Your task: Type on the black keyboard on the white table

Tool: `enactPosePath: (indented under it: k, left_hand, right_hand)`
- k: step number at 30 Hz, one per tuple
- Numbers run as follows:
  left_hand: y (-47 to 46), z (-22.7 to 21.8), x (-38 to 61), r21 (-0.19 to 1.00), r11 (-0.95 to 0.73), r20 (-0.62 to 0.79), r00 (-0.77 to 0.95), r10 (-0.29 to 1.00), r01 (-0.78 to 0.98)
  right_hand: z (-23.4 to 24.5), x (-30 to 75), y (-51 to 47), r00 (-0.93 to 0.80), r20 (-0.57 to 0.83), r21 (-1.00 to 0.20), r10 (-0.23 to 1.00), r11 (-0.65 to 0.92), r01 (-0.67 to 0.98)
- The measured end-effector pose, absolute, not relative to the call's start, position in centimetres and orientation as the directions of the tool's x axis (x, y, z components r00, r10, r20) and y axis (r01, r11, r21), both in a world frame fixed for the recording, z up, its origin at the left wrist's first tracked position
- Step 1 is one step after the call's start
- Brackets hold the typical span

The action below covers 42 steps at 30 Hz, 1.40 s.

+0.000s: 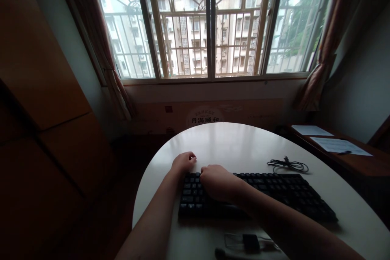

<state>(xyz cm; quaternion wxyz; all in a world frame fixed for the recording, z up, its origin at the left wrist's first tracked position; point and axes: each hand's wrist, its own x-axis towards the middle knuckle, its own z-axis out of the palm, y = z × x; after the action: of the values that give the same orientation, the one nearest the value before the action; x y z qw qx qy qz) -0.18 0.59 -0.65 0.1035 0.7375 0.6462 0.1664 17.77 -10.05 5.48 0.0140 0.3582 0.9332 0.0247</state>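
A black keyboard (274, 195) lies across the round white table (231, 142). My left hand (183, 162) rests at the keyboard's far left corner with its fingers curled in; whether it holds anything is hidden. My right hand (217, 183) lies over the keys on the left part of the keyboard, fingers curled down and closed, knuckles up. What sits under those fingers cannot be seen.
A coiled black cable (288, 165) lies on the table behind the keyboard. A small dark object with a thin wire (251, 243) sits at the near edge. Papers (338, 145) lie on a wooden side desk at right. Wooden cabinets stand at left, a barred window ahead.
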Motion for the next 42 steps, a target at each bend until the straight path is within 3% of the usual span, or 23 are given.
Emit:
enactPosePath:
  k: [42]
  left_hand:
    - [0.8, -0.8, -0.5, 0.410, -0.147, 0.159, 0.088, 0.983, 0.900]
  right_hand:
    - [5.7, 18.4, -9.0, -0.742, -0.027, 0.014, 0.670, 0.742, 0.670]
